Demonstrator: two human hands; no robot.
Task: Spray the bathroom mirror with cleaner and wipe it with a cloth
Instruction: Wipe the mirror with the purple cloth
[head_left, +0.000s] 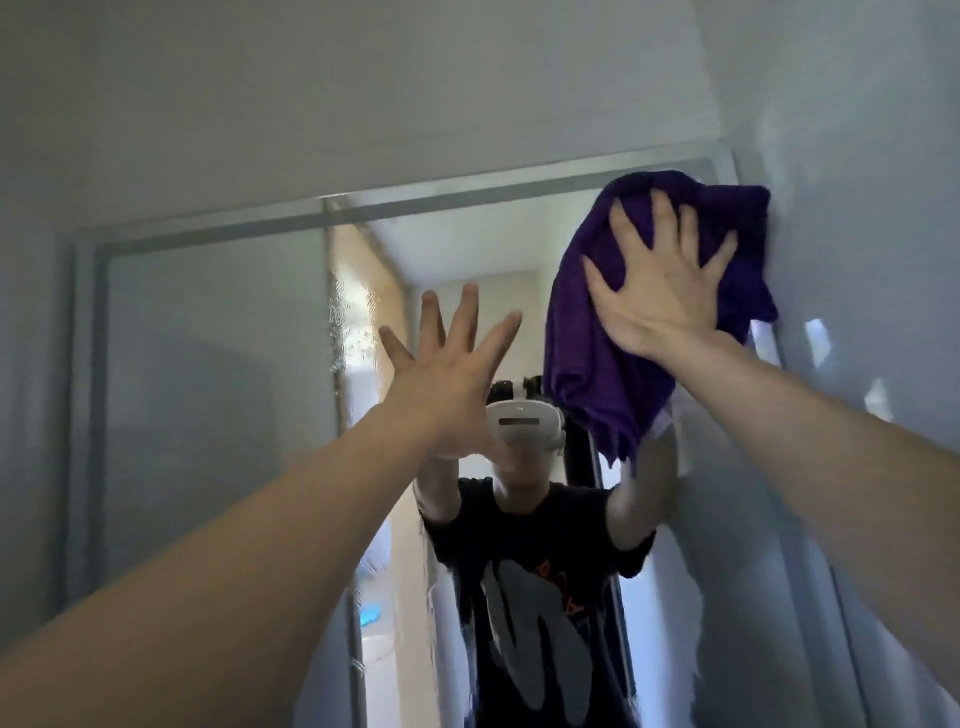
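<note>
Mirror ahead. Right hand flat, fingers spread, presses purple cloth on glass, upper right. Left hand spread, holds nothing. Risk: ungripped cloth slips off; left palm smudges glass.

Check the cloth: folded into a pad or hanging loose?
Loose. The cloth is bunched under the right hand, whose splayed fingers press it to the mirror; its lower part hangs free.

Two hands were counted, left hand, right hand, one cloth, one mirror, one reflected person.
</note>
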